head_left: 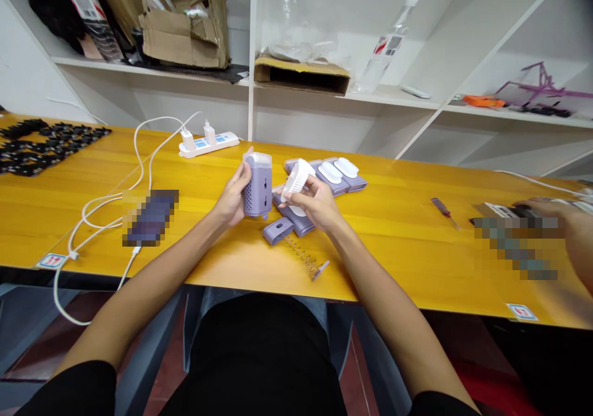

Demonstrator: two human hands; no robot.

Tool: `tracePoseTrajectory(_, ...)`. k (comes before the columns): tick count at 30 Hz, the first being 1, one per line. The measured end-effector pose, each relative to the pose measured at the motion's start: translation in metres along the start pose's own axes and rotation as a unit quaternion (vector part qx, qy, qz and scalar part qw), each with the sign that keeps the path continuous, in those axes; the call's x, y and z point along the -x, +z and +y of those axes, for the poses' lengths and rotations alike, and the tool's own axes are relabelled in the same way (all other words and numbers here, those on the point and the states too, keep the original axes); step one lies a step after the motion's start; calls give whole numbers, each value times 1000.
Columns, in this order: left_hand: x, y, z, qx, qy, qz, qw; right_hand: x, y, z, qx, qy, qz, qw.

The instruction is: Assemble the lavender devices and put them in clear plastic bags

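My left hand (233,198) grips a lilac boxy plastic housing (258,187) upright, with a perforated side, two small slots and a pale top. Just right of it, my right hand (319,204) pinches a white ribbed plastic piece (299,178) between thumb and fingers. A similar lilac housing (303,223) lies partly hidden under that hand. Below the hands, a small lilac cap (278,230) with an oval hole rests on the table, beside a coil spring (300,252) with a clear flat end piece (320,270). Behind sit more lilac housings (356,184) topped with white oval pieces (331,172).
A white power strip (209,144) with plugged-in chargers and looping white cables stands at the back left, near a blurred phone (152,218). Black parts (50,144) cover the far left. Right lie a screwdriver (445,212) and another person's hand (577,230). Shelves (393,97) rise behind.
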State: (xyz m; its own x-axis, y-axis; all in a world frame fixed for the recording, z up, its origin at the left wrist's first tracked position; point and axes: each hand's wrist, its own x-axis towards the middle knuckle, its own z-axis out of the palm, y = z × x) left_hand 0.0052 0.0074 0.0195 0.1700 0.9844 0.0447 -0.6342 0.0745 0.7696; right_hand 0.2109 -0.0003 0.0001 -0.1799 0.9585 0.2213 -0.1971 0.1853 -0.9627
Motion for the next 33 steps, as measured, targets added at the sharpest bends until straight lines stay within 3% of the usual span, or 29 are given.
tracePoseTrajectory(6, 4, 0, -6, 4, 46, -34, 998, 3, 10, 4, 69, -9, -5, 998)
tracePoseTrajectory(11, 5, -1, -9, -54, 72, -62, 994, 5, 12, 4, 118, -31, 7, 992)
tracePoseTrajectory(17, 5, -5, -11, -60, 71, -35, 995, 4, 12, 12, 137, -45, 8, 989)
tracePoseTrajectory(26, -5, -15, -16, -163, 174, -122, 963, 5, 9, 22, 233, -162, 9, 959)
tracePoseTrajectory(33, -8, -17, -16, -190, 188, -123, 956, 4, 6, 22, 255, -179, 0, 950)
